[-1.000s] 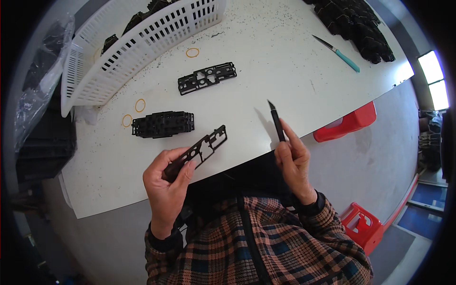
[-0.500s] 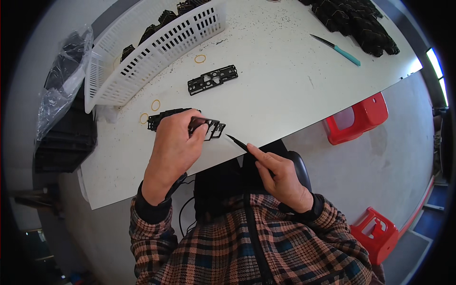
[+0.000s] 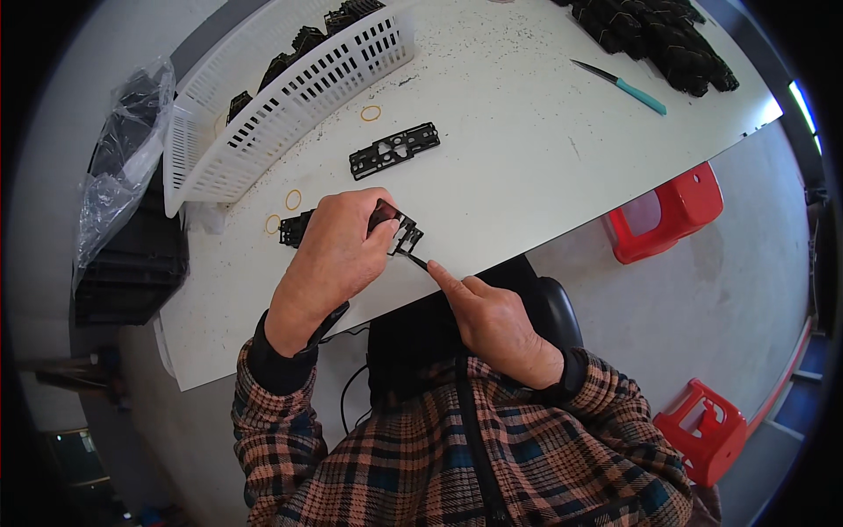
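My left hand (image 3: 334,250) is closed on a black plastic frame (image 3: 408,235), held tilted above the table near its front edge. In my right hand (image 3: 500,325) is a slim dark knife (image 3: 414,259), the forefinger stretched along it. Its tip meets the lower edge of the frame; the handle is hidden in the palm. Partly covered by my left hand, another black plastic part (image 3: 294,230) rests on the table. Farther off lies a flat black frame (image 3: 394,150) with cut-outs.
A white slotted basket (image 3: 290,110) with black parts stands at the far left. Yellow rubber bands (image 3: 371,113) lie near it. Right of these are a teal-handled knife (image 3: 641,97) and bundled black parts (image 3: 654,44). Red stools (image 3: 672,215) stand beyond the table (image 3: 527,167). Dark crumbs dot the tabletop.
My right hand has moved left, bringing the knife tip from beside the frame to its edge. My left hand has shifted slightly right and tilted the frame more steeply.
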`<state>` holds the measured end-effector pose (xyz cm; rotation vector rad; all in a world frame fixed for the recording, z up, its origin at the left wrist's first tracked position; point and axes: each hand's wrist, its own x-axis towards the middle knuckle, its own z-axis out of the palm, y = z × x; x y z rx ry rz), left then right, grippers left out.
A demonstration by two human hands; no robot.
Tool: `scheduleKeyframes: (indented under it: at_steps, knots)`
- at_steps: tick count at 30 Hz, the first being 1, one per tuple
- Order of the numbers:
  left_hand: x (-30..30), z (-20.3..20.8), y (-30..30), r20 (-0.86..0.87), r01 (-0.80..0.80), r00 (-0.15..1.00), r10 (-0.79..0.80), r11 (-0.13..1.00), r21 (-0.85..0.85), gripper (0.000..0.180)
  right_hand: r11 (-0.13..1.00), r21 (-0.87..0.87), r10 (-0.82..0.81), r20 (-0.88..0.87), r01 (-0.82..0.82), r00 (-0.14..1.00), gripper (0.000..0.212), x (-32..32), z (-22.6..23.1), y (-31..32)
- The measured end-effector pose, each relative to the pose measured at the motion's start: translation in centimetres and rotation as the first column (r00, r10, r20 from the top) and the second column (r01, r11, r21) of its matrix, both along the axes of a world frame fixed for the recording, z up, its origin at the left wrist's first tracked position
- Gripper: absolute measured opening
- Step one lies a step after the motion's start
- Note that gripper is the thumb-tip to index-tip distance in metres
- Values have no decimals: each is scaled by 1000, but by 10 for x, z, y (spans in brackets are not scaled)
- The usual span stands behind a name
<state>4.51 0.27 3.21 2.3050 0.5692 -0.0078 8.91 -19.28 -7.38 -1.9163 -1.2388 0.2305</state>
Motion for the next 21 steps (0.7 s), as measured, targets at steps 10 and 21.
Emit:
scheduleKeyframes:
  at_steps: [10,21]
  knots:
    - [-1,-2,-3,85,99,991,-108,990,104,12,997,-71,25,98,-18,995,61,-1,-10,2]
    - [-5,0,-3,68,109,991,-115,990,95,11,991,-130,31,164,-9,986,65,1,-1,2]
